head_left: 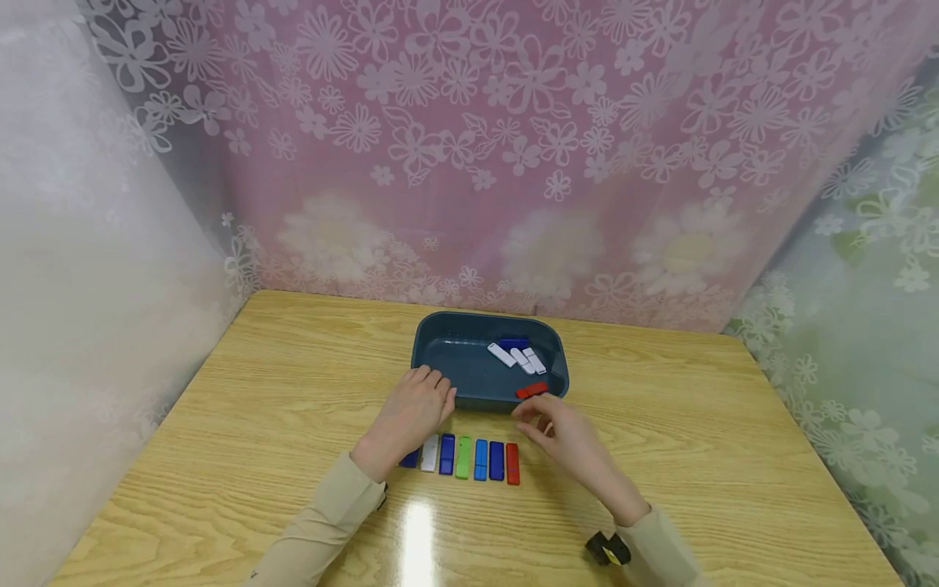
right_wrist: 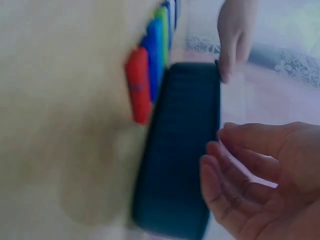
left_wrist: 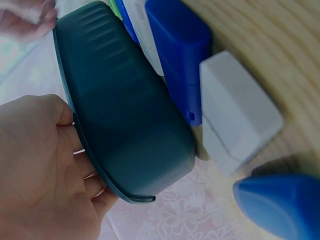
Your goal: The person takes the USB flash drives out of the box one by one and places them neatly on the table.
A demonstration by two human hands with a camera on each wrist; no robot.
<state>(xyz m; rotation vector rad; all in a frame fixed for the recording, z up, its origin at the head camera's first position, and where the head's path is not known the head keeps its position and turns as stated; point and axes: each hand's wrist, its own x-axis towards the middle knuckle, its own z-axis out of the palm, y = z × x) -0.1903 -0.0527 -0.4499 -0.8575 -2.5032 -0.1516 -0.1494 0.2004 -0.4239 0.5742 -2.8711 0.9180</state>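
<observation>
A dark teal plastic bin holds several capped USB sticks: white ones, a dark blue one and a red one near its front right corner. My left hand grips the bin's front left rim, its fingers curled over the edge in the left wrist view. Beside the front right rim is my right hand, fingers loosely bent, with nothing visible between them. In front of the bin runs a row of USB sticks, among them a green one, a light blue one and a red one.
The wooden table carries the bin and the row. A pink flowered curtain hangs behind its back edge, with pale sheets at both sides. My left forearm partly covers the row's left end.
</observation>
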